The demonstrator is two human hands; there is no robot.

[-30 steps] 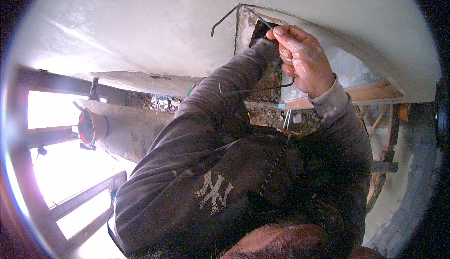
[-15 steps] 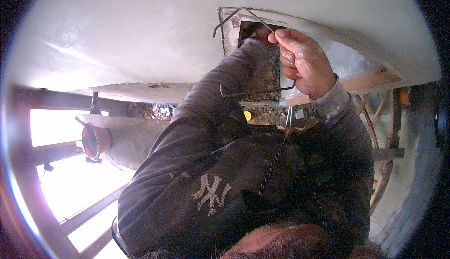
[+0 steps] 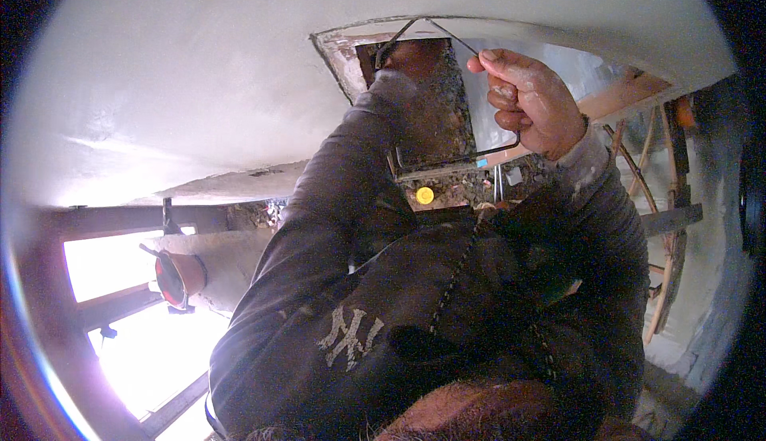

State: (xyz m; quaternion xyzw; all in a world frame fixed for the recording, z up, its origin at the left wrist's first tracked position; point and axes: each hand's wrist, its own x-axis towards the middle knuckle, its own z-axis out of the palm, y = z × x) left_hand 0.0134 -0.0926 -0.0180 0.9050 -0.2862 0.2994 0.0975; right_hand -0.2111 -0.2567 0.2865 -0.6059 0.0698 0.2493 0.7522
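Note:
My right hand (image 3: 531,102), with whitish smears on its skin, is closed on a thin, dark bent metal rod (image 3: 456,36). One stretch of it slants up from my fingertips to the top edge of a rectangular opening (image 3: 455,94). Below my fist, a dark rod length bends and runs left along the opening's lower side. Another bent piece comes down at the upper left, near my left wrist; I cannot tell whether all these lengths join. My left forearm reaches up into the opening, where my left hand (image 3: 413,58) is shadowed and its fingers are not clear.
A smooth pale plastered surface (image 3: 199,82) surrounds the opening. Below lie a round yellow object (image 3: 424,195) and scattered rubble. An orange-rimmed bucket (image 3: 177,277) is at the left beside bright window panes. Wooden poles (image 3: 634,162) stand at the right.
The view has shifted, and more of the opening shows. My left hand and wrist have moved left within it. My right hand keeps its hold on the rod.

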